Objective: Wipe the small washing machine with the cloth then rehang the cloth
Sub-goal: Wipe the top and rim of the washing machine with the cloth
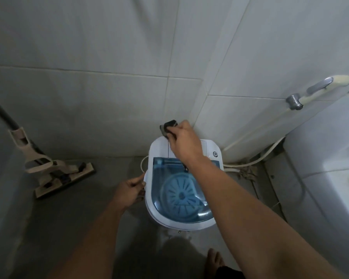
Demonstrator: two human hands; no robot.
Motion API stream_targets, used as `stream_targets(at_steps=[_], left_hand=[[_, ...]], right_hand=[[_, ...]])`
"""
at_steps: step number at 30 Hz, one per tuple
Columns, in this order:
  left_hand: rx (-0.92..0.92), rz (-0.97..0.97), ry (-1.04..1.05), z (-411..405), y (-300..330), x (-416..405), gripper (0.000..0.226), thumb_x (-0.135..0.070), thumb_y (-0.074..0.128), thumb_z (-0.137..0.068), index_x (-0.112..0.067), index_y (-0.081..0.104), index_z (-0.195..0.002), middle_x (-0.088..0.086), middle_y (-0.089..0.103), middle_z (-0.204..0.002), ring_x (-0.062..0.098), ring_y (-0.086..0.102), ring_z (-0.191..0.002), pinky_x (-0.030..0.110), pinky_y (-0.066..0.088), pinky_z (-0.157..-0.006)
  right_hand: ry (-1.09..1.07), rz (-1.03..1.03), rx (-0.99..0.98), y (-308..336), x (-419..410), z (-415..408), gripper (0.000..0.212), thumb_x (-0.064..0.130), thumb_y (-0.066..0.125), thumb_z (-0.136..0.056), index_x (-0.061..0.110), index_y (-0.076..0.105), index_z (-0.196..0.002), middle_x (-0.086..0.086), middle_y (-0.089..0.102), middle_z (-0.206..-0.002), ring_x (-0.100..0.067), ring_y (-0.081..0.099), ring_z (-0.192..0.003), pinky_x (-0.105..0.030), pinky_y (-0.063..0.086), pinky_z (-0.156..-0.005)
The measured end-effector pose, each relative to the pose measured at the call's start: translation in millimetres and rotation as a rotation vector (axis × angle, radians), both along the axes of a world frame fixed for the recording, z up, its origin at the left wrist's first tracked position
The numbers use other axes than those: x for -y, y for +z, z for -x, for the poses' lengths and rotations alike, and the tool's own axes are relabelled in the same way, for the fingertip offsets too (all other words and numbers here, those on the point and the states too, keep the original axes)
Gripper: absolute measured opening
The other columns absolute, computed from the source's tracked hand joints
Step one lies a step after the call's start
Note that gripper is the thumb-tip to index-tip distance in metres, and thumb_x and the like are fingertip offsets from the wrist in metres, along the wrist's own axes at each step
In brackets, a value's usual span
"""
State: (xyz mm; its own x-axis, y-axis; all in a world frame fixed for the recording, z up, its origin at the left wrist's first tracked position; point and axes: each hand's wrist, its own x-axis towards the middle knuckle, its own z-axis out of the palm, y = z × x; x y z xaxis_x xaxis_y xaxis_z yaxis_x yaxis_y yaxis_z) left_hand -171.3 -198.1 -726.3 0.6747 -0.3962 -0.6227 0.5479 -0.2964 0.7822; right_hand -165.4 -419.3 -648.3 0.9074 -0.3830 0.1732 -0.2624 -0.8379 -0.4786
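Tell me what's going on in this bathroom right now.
A person stands over a small washing machine in a tiled corner. The right hand holds a dark cloth bunched at the machine's back edge, near the wall. The left hand grips the machine's left rim, apparently steadying it. The blue see-through lid is shut. A mop leans at the left, and a tap sticks out of the wall at the right.

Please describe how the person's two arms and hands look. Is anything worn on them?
Both arms are bare up to the frame edge: no sleeves, gloves, watch or rings visible. The left hand and right hand are uncovered, with short nails as far as can be seen.
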Motion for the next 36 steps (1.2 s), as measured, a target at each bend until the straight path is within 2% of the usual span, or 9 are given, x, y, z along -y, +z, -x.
stream_targets(at_steps=[4,11,16,20,22,24,28,31,36], left_hand=[[0.042,-0.007,-0.014,0.0,-0.8,-1.8,0.036,-0.012,0.056,-0.097,-0.022,0.063,-0.13,0.012,0.071,-0.088,0.021,0.063,-0.08,0.02,0.058,-0.063],[0.008,0.019,-0.026,-0.3,0.7,-4.1,0.032,-0.013,0.058,-0.096,-0.021,0.066,-0.126,0.015,0.072,-0.093,0.023,0.066,-0.082,0.021,0.058,-0.063],[-0.026,0.038,-0.008,-0.2,0.4,-4.7,0.028,-0.019,0.06,-0.095,-0.024,0.068,-0.122,0.01,0.074,-0.09,0.021,0.066,-0.075,0.025,0.057,-0.062],[-0.014,0.019,-0.009,-3.6,-4.6,-5.8,0.035,-0.014,0.06,-0.095,-0.025,0.065,-0.128,0.008,0.074,-0.082,0.023,0.065,-0.075,0.035,0.055,-0.072],[-0.015,0.02,-0.016,-1.5,-0.9,-5.3,0.034,-0.013,0.057,-0.096,-0.024,0.065,-0.127,0.013,0.073,-0.089,0.025,0.064,-0.081,0.037,0.053,-0.077],[-0.024,0.013,-0.016,0.5,2.2,-4.5,0.034,-0.012,0.054,-0.098,-0.024,0.063,-0.129,0.014,0.071,-0.088,0.024,0.061,-0.08,0.034,0.053,-0.076],[-0.009,-0.003,0.001,0.6,3.0,-2.1,0.036,-0.009,0.054,-0.097,-0.022,0.063,-0.13,0.011,0.072,-0.087,0.021,0.062,-0.076,0.029,0.055,-0.069],[-0.004,-0.009,0.001,1.0,0.7,-2.8,0.035,-0.01,0.054,-0.097,-0.023,0.064,-0.129,0.013,0.073,-0.09,0.022,0.064,-0.078,0.033,0.056,-0.073],[-0.012,-0.01,-0.005,1.2,0.0,-2.4,0.032,-0.013,0.056,-0.097,-0.026,0.066,-0.125,0.017,0.073,-0.1,0.024,0.066,-0.081,0.037,0.056,-0.077]], right_hand=[[0.021,0.112,-0.157,-12.9,-1.3,-22.7,0.025,0.024,0.058,-0.099,0.02,0.073,-0.119,-0.013,0.051,-0.119,-0.035,0.057,-0.101,-0.041,0.054,-0.08],[0.28,0.193,-0.077,-41.6,-52.6,38.2,0.027,0.026,0.065,-0.094,0.023,0.071,-0.12,-0.009,0.055,-0.114,-0.032,0.056,-0.096,-0.044,0.057,-0.064],[0.431,0.121,-0.162,-40.9,-69.2,107.0,0.034,0.031,0.057,-0.096,0.031,0.064,-0.129,-0.006,0.053,-0.121,-0.031,0.056,-0.103,-0.043,0.057,-0.074],[0.622,-0.034,-0.276,-17.9,-55.2,143.3,0.035,0.036,0.055,-0.098,0.027,0.067,-0.13,-0.002,0.056,-0.119,-0.022,0.058,-0.105,-0.036,0.053,-0.086],[0.468,-0.045,-0.228,-12.8,-35.1,138.9,0.035,0.035,0.06,-0.098,0.027,0.067,-0.131,0.002,0.057,-0.118,-0.017,0.059,-0.103,-0.034,0.053,-0.089],[0.148,-0.065,-0.12,-15.5,-12.2,128.7,0.033,0.034,0.061,-0.098,0.026,0.068,-0.13,0.005,0.056,-0.111,-0.016,0.06,-0.097,-0.036,0.056,-0.084],[-0.262,0.02,-0.07,-34.0,-10.8,114.7,0.03,0.03,0.06,-0.098,0.021,0.07,-0.126,-0.003,0.056,-0.111,-0.025,0.062,-0.095,-0.042,0.059,-0.074],[-0.263,0.028,-0.036,-43.6,-51.4,113.8,0.03,0.03,0.06,-0.098,0.021,0.07,-0.124,-0.004,0.057,-0.116,-0.026,0.06,-0.099,-0.041,0.06,-0.074],[0.078,0.028,-0.088,-49.0,-98.4,139.3,0.034,0.032,0.058,-0.096,0.029,0.062,-0.13,-0.005,0.053,-0.119,-0.027,0.06,-0.102,-0.041,0.059,-0.076]])
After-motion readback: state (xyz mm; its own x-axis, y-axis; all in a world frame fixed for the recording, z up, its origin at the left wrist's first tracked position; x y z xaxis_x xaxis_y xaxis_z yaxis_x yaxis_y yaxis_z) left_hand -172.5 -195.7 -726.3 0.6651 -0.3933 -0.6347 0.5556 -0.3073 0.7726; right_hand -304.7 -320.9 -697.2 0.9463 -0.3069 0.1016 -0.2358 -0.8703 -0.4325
